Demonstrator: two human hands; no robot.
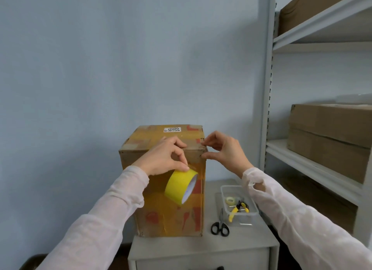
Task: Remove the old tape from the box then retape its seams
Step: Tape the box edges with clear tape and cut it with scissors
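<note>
A tall cardboard box (173, 211) with yellowish tape and red print stands on a small grey cabinet (203, 249). A white label reading 0989 is stuck on its top. My left hand (164, 157) pinches a yellow tape roll (181, 187) against the box's front face, just under the top edge. My right hand (225, 151) sits at the box's top right front corner, with its thumb and fingertips pinched on the corner edge. What lies between those fingertips is too small to tell.
Black-handled scissors (219, 225) lie on the cabinet right of the box. Behind them a clear plastic tray (237, 201) holds a small clear tape roll and a yellow-handled tool. A grey shelf rack (314, 155) with cardboard boxes stands at the right.
</note>
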